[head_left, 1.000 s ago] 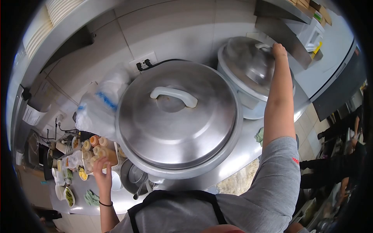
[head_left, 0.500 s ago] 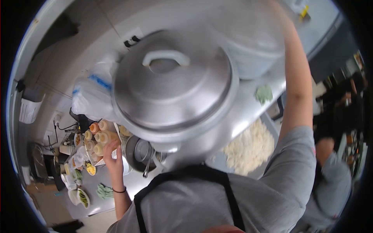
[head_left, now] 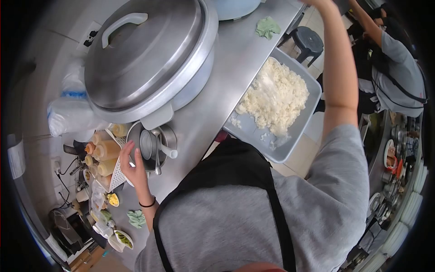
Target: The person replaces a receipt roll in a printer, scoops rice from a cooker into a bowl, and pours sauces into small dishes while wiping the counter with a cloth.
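Note:
My left hand (head_left: 132,167) is open, fingers apart, beside the white basket (head_left: 118,170) of squeeze bottles (head_left: 107,150) and the rim of a metal pot (head_left: 135,131). Inside that pot are a ladle (head_left: 157,154) and other utensils. No object shows in the hand. My right arm stretches to the top edge of the view. Only the base of my right hand (head_left: 321,3) shows there, its fingers cut off. Closest below that arm is a grey tub (head_left: 284,154) of cooked white rice (head_left: 276,97).
A large lidded pot (head_left: 149,59) stands on the steel counter (head_left: 231,72). Behind it lies a green cloth (head_left: 268,27) near a pale blue container (head_left: 233,8). A black stool (head_left: 309,41) stands beyond the tub. Another person (head_left: 394,68) works at the right.
The view has swung right, so the large pot sits further left and the rice tub shows fully. My right hand has nearly left the top edge. My left hand stays by the bottles.

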A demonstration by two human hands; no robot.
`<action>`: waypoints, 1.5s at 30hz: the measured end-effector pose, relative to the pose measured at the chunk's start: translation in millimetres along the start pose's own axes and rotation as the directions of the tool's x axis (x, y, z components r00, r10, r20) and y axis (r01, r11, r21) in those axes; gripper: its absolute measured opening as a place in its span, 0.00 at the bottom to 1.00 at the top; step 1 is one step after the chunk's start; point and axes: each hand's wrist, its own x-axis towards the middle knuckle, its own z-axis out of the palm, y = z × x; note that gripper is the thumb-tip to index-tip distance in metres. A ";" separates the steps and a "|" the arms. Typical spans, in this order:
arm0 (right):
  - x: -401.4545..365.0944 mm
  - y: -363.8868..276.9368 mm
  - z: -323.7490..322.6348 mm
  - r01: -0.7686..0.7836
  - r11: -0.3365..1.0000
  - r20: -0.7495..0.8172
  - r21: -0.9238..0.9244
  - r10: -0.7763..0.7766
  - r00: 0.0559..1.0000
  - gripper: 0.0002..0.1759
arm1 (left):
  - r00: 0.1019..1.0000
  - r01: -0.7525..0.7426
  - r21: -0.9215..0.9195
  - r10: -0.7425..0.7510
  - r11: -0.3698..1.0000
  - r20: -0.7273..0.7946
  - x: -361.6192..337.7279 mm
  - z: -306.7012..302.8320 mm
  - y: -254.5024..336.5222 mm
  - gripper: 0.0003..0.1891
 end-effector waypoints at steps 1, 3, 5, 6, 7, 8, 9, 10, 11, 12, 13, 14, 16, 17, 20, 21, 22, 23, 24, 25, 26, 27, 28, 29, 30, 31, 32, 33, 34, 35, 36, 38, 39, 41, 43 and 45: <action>-7.4 8.8 18.5 0.015 1.000 -0.003 -0.002 -0.015 1.000 0.28 | 1.000 -0.016 0.016 0.016 1.000 0.013 -2.2 1.7 6.7 0.08; -18.3 28.2 65.4 0.072 0.997 -0.077 -0.006 -0.072 0.994 0.20 | 1.000 -0.021 0.050 0.022 0.999 -0.012 -7.1 1.0 12.7 0.08; -45.8 10.6 97.9 -0.101 0.981 0.037 0.167 0.096 0.995 0.22 | 0.999 -0.045 0.074 0.047 0.996 -0.028 -15.4 -4.8 11.9 0.07; -54.1 15.7 122.8 -0.193 0.971 0.135 0.141 0.174 0.975 0.23 | 0.998 -0.031 0.090 0.036 0.995 -0.054 -20.5 -9.2 13.6 0.07; -67.4 24.3 152.5 -0.142 0.961 0.154 0.236 0.107 0.982 0.26 | 0.996 -0.022 0.087 0.030 0.996 -0.085 -28.3 -15.2 12.9 0.07; -82.0 5.0 170.4 -0.183 0.943 0.197 0.277 0.130 0.972 0.26 | 0.993 -0.009 0.103 0.021 0.995 -0.113 -36.4 -24.7 8.6 0.06; -90.1 2.4 192.6 -0.107 0.958 0.282 0.267 0.028 0.959 0.25 | 0.990 0.008 0.124 0.010 0.992 -0.139 -46.6 -33.7 5.1 0.05; -99.8 -14.1 209.5 -0.112 0.938 0.355 0.327 -0.012 0.935 0.24 | 0.987 0.030 0.134 -0.008 0.991 -0.163 -58.2 -43.4 3.1 0.04; -110.0 -46.1 213.4 -0.120 0.940 0.423 0.320 -0.028 0.905 0.24 | 0.982 0.047 0.141 -0.020 0.989 -0.186 -70.9 -52.3 1.2 0.03; -116.3 -63.5 231.8 -0.036 0.937 0.437 0.348 -0.128 0.890 0.23 | 0.972 0.071 0.127 -0.040 0.989 -0.231 -85.7 -61.0 -3.2 0.02; -123.3 -86.1 247.9 -0.002 0.933 0.469 0.361 -0.179 0.865 0.23 | 0.960 0.117 0.106 -0.086 0.987 -0.266 -100.6 -71.4 -2.9 0.02; -129.7 -117.4 255.3 0.046 0.923 0.522 0.382 -0.256 0.814 0.24 | 0.947 0.159 0.086 -0.128 0.983 -0.296 -117.7 -81.3 -5.8 0.03; -148.5 -172.5 284.8 0.119 0.887 0.612 0.446 -0.399 0.682 0.25 | 0.920 0.220 0.071 -0.182 0.973 -0.348 -156.4 -101.8 -12.4 0.04; -158.9 -201.2 299.5 0.229 0.846 0.626 0.481 -0.515 0.586 0.23 | 0.891 0.286 0.053 -0.245 0.957 -0.382 -177.5 -111.1 -12.8 0.06; -204.0 -286.1 343.0 0.473 0.633 0.590 0.613 -0.765 0.258 0.24 | 0.784 0.484 0.014 -0.427 0.875 -0.451 -246.1 -138.9 -4.9 0.08; -222.8 -312.3 355.6 0.546 0.611 0.626 0.573 -0.757 0.189 0.24 | 0.709 0.594 -0.014 -0.531 0.805 -0.465 -270.9 -148.0 -1.2 0.09; -242.1 -337.8 363.5 0.609 0.544 0.607 0.576 -0.784 0.126 0.23 | 0.711 0.562 0.006 -0.479 0.827 -0.516 -301.6 -154.7 -8.4 0.08; -260.6 -363.8 371.8 0.655 0.498 0.609 0.569 -0.790 0.072 0.22 | 0.685 0.579 0.003 -0.484 0.815 -0.545 -331.9 -161.9 -9.9 0.08; -277.2 -388.9 376.2 0.669 0.446 0.590 0.594 -0.807 0.014 0.22 | 0.676 0.578 0.061 -0.435 0.814 -0.595 -361.2 -167.8 -9.1 0.06; -293.3 -411.6 380.9 0.678 0.397 0.571 0.619 -0.820 -0.042 0.21 | 0.668 0.578 0.121 -0.382 0.807 -0.638 -385.1 -172.8 -5.5 0.05; -309.7 -431.9 387.1 0.684 0.373 0.568 0.626 -0.820 -0.072 0.21 | 0.643 0.589 0.153 -0.345 0.794 -0.684 -405.5 -177.5 -0.4 0.03; -324.9 -451.8 395.4 0.617 0.346 0.517 0.706 -0.848 -0.116 0.21 | 0.619 0.609 0.149 -0.348 0.779 -0.704 -424.0 -182.5 7.9 0.03; -337.0 -471.5 404.3 0.545 0.312 0.461 0.778 -0.873 -0.158 0.21 | 0.521 0.676 0.038 -0.440 0.736 -0.732 -441.1 -188.6 17.0 0.04; -347.3 -490.8 414.9 0.549 0.283 0.450 0.787 -0.871 -0.196 0.21 | 0.412 0.728 -0.076 -0.523 0.682 -0.746 -458.1 -194.4 25.7 0.05; -356.3 -510.6 428.8 0.509 0.315 0.491 0.801 -0.832 -0.258 0.20 | 0.404 0.731 -0.072 -0.516 0.678 -0.755 -477.6 -199.9 29.2 0.07; -362.9 -529.8 444.3 0.475 0.350 0.528 0.807 -0.788 -0.317 0.20 | 0.375 0.739 -0.077 -0.503 0.669 -0.779 -493.3 -205.1 33.6 0.07; -367.3 -546.2 463.8 0.550 0.307 0.518 0.777 -0.809 -0.279 0.19 | 0.364 0.753 -0.079 -0.514 0.653 -0.776 -506.8 -210.2 37.5 0.07; -366.3 -564.0 477.7 0.577 0.276 0.479 0.768 -0.846 -0.233 0.18 | 0.356 0.766 -0.080 -0.525 0.638 -0.773 -518.4 -214.6 40.4 0.07; -361.9 -583.3 490.0 0.603 0.247 0.434 0.759 -0.881 -0.185 0.16 | 0.346 0.769 -0.067 -0.502 0.636 -0.793 -528.8 -218.2 41.9 0.06; -356.3 -604.5 501.0 0.720 0.235 0.418 0.654 -0.904 -0.085 0.14 | 0.325 0.772 -0.069 -0.486 0.632 -0.811 -537.2 -221.5 43.3 0.06; -348.7 -626.2 514.1 0.814 0.230 0.382 0.533 -0.924 0.011 0.12 | 0.292 0.775 -0.087 -0.477 0.626 -0.829 -544.2 -223.3 45.2 0.05; -317.6 -670.5 572.5 0.836 0.373 0.398 0.403 -0.894 0.207 0.12 | 0.231 0.791 -0.106 -0.454 0.602 -0.860 -555.1 -225.0 47.5 0.04; -312.3 -680.6 565.4 0.864 0.347 0.246 0.364 -0.931 0.270 0.15 | 0.209 0.794 -0.109 -0.438 0.598 -0.874 -558.7 -225.4 48.3 0.04; -309.9 -693.2 568.6 0.896 0.302 0.066 0.327 -0.952 0.298 0.17 | 0.176 0.797 -0.149 -0.460 0.586 -0.870 -564.0 -225.7 47.6 0.04; -310.9 -700.1 612.5 0.972 0.220 -0.041 0.082 -0.974 0.224 0.18 | 0.149 0.793 -0.166 -0.452 0.586 -0.879 -571.5 -228.5 39.7 0.03; -333.4 -708.1 631.3 0.992 0.105 0.224 -0.070 -0.967 0.118 0.16 | 0.136 0.820 -0.158 -0.455 0.550 -0.880 -573.5 -238.2 30.0 0.03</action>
